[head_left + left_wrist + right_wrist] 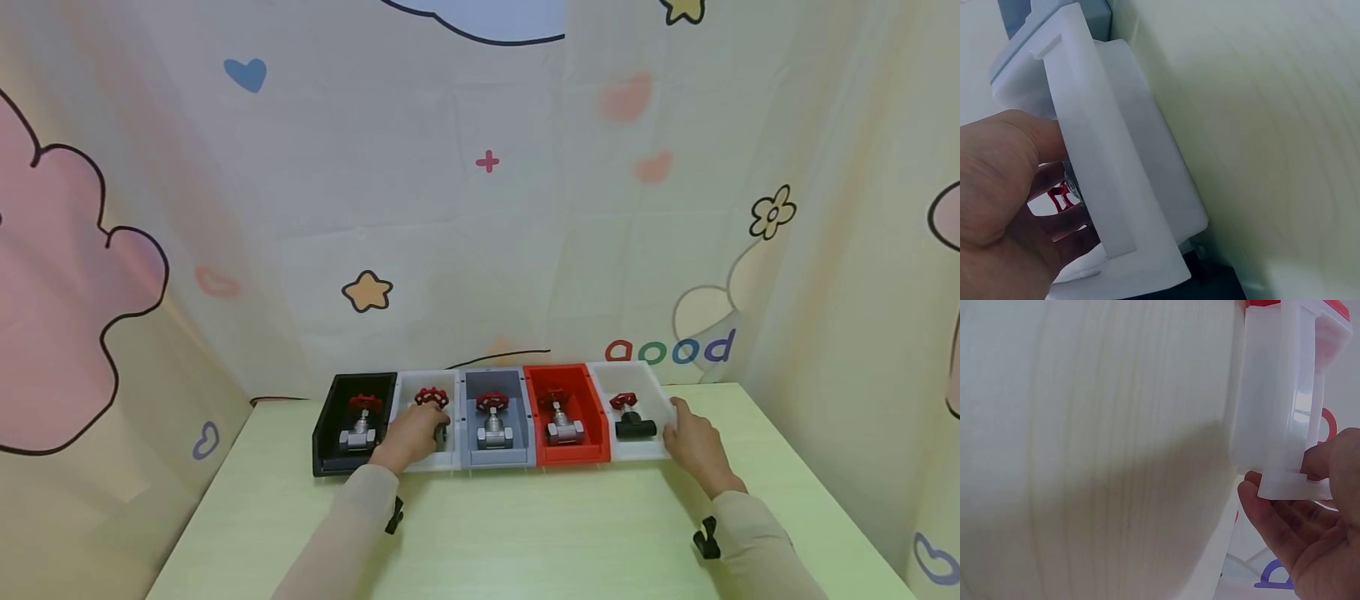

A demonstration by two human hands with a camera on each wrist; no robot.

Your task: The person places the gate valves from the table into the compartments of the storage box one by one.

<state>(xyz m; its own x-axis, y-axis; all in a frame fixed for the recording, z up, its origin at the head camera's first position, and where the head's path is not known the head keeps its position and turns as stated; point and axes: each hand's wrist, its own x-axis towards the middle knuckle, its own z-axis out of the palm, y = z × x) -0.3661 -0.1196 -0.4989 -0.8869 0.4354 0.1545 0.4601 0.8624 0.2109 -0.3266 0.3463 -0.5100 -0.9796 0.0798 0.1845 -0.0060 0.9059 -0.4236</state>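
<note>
My left hand (409, 435) reaches into the white bin (447, 461) second from the left. Its fingers curl round a valve (432, 397) with a red handwheel; the valve's body is mostly hidden behind the hand. In the left wrist view, the front wall of that bin (1094, 144) covers the fingertips. At the far right of the row, my right hand (699, 446) grips the side rim of another white bin (651, 392), thumb inside and fingers outside. A dark valve (635, 427) with a small red handwheel lies in that bin.
Between the hands stand a grey bin (497, 457) and a red bin (600, 450), each holding a metal valve with a red handwheel. A black bin (327, 454) with a similar valve ends the row at left. A patterned curtain hangs behind the pale wooden table (540, 533).
</note>
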